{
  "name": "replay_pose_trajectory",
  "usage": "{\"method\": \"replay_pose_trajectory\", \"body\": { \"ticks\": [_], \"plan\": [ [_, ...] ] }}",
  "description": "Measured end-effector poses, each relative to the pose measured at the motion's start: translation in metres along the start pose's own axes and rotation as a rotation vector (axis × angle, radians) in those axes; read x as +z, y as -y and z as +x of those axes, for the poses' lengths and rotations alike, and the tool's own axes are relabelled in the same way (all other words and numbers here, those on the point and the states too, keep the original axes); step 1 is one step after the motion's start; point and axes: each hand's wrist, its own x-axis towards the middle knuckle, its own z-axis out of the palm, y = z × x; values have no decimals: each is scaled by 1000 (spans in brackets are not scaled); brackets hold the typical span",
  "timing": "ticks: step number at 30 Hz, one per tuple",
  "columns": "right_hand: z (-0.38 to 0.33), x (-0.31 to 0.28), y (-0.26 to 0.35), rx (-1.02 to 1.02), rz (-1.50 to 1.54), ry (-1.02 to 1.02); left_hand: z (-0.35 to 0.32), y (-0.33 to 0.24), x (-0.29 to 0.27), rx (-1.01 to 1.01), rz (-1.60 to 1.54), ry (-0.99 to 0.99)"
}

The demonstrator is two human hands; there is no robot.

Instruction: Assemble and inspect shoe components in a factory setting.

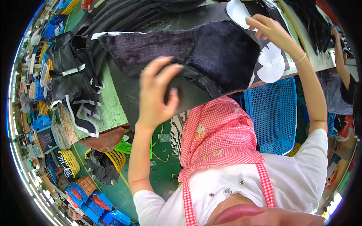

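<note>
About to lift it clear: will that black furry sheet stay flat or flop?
Probably floppy: the furry sheet sags and folds where the left hand grips its edge. Likely light, since the right hand holds its far corner with fingertips. The pile looks grippy, not slippery.

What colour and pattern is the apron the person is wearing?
The apron is pink-and-white gingham check with small cartoon patches, seen best in the head view.

Black plush fabric piece (211,56): large, fuzzy pile up, spread across green table edge, near edge lifted and folded at 7 o'clock. White paper pattern (241,13): flat, curved, at fabric's 1 o'clock corner.
</note>
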Motion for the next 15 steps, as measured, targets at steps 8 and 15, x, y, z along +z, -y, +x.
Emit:
{"method": "replay_pose_trajectory", "body": {
  "ticks": [8, 15],
  "plan": [
    [-52, 40, 14, 188, 697, 269, 24, 7, 41, 76, -63, 255],
    [-53, 66, 32, -140, 723, 45, 31, 2, 33, 130, 31, 424]
  ]
}}
